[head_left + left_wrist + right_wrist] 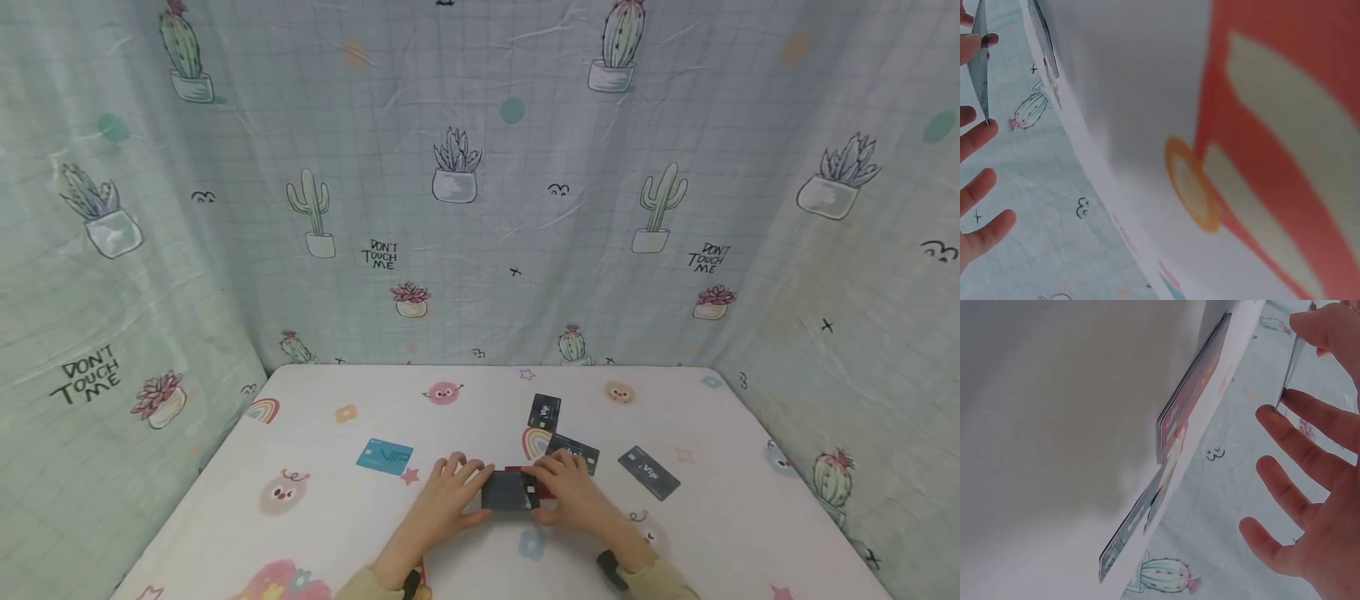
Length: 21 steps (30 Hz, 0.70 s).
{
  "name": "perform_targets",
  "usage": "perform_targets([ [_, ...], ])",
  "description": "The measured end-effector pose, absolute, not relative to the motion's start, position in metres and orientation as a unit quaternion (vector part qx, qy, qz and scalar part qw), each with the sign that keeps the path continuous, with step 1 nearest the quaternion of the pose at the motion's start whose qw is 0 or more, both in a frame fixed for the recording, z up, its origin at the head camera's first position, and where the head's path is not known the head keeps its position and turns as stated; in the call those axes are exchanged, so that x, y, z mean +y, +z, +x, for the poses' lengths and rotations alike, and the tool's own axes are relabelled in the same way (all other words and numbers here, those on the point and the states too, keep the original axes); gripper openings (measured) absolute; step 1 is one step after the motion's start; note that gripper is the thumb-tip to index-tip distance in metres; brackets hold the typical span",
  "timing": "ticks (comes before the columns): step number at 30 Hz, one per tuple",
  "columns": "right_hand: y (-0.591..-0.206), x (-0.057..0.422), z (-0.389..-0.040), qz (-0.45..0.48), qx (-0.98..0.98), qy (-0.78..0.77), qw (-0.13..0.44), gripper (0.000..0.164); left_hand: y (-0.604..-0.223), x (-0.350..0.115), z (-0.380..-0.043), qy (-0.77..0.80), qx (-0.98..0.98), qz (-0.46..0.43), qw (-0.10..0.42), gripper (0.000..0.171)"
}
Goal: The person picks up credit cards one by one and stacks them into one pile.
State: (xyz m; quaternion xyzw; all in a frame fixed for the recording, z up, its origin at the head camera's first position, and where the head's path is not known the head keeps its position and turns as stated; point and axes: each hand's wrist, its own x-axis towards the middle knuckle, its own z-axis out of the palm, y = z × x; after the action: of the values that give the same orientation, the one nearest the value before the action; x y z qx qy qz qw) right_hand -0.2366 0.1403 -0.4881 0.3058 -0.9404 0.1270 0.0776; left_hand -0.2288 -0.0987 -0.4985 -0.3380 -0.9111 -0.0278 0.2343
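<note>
Between the two hands, a dark card is held up off the white tabletop, its broad face toward the head camera. The left hand pinches its left end with thumb and fingertips, the thumb at the near edge; the right hand pinches the right end in the same way. The lower fingers of both hands (the wrist views show them best) spread away from the card and touch nothing.

Just behind the held card and partly under the right hand's fingers, a red-topped stack of cards lies on the tabletop; how many it contains I cannot tell. Just beyond the right hand's fingertips is a black card, partly covered by them, and farther out past it lies a second black card turned nearly end-on to the person. To the right of the right hand, well apart from it, a third black card marked "Vip" lies at a slant. Beyond the left hand and to its left rests a blue card lettered "VIP", with a small printed pink star between them.
</note>
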Motion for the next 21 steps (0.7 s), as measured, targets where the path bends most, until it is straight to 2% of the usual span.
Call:
perform_targets([
  [7, -0.487, 0.147, -0.237, 0.294, -0.943, 0.133, 0.086, 0.059, -0.497, -0.089, -0.23, -0.029, -0.915, -0.334, 0.226, 0.058],
  [13, -0.489, 0.154, -0.239, 0.274, -0.948, 0.138, 0.086, 0.06, -0.494, -0.079, -0.234, -0.024, -0.925, -0.323, 0.198, 0.057],
  [21, -0.491, 0.161, -0.24, 0.254, -0.952, 0.148, 0.088, 0.059, -0.495, -0.069, -0.241, -0.02, -0.925, -0.323, 0.2, 0.058],
])
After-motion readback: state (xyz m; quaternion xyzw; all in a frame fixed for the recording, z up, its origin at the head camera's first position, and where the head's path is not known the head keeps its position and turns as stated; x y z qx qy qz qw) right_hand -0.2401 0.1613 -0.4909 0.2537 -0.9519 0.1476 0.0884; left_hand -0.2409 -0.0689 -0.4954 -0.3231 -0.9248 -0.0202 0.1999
